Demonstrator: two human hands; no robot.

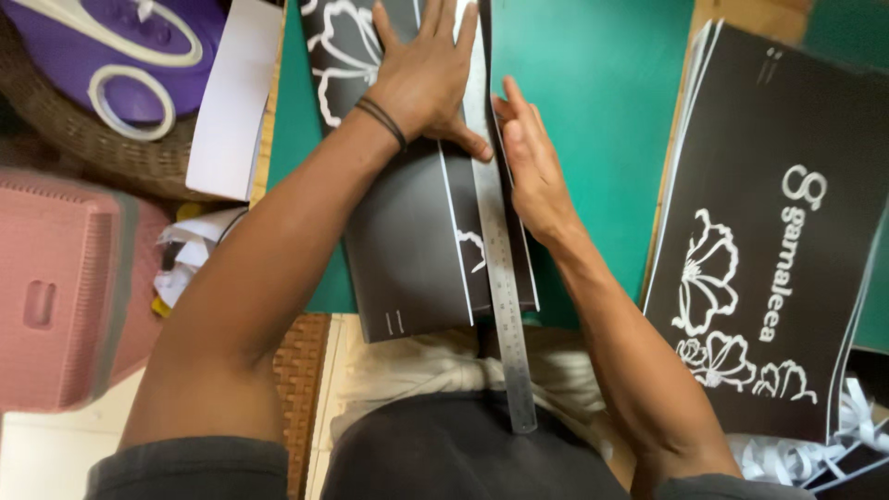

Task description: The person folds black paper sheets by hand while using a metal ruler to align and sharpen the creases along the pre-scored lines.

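Observation:
A black printed sheet [407,241] with white flower outlines lies on a green cutting mat [593,83]. A long steel ruler [500,268] runs lengthwise over the sheet, its near end past the mat's edge above my lap. My left hand [426,74] is spread flat on the sheet, thumb pressing against the ruler's left side. A thin black band circles that wrist. My right hand [528,157] rests edge-on along the ruler's right side, fingers straight and together, holding nothing I can see.
A stack of black printed sheets [769,231] sits at the right. White paper strips [833,444] pile at lower right. White-handled scissors [130,74] lie on a purple lid in a wicker basket. A pink plastic crate [56,287] stands at left beside white paper [231,102].

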